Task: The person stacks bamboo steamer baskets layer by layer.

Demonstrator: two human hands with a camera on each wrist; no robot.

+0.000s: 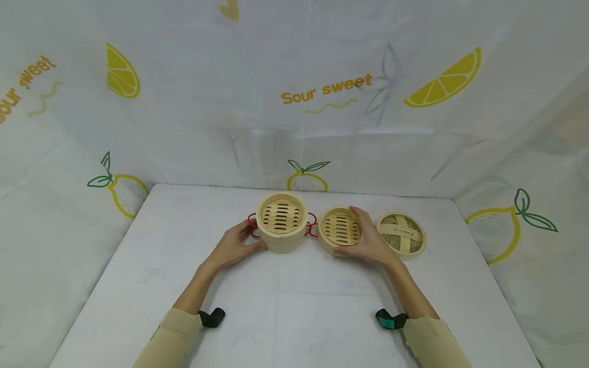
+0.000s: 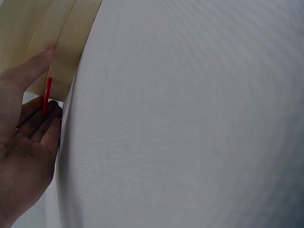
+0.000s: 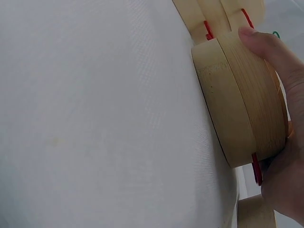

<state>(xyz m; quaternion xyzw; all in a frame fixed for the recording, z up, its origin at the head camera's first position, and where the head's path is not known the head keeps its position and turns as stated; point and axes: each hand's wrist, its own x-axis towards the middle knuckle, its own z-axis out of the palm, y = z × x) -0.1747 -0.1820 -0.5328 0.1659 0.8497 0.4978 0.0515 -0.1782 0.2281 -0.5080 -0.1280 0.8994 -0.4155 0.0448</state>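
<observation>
Toward the back middle of the table stands a stack of round bamboo steamer baskets (image 1: 281, 241) with slatted bottoms and red side loops. My left hand (image 1: 235, 245) touches its left side. In the left wrist view the thumb lies on the stack's wall (image 2: 71, 35), and the loose fingers are beside a red loop (image 2: 47, 95). Just right of the stack is a single bamboo steamer basket (image 1: 341, 228), slats showing. My right hand (image 1: 370, 237) grips its right side, thumb at the front and fingers at the back. The right wrist view shows the basket's wall (image 3: 228, 104).
A woven bamboo lid (image 1: 402, 234) with crossed strips lies right of the right hand. White cloth covers the table (image 1: 294, 322). A lemon-printed white curtain (image 1: 230, 148) rises behind and at both sides. Red loops (image 1: 311, 225) sit between the stack and the single basket.
</observation>
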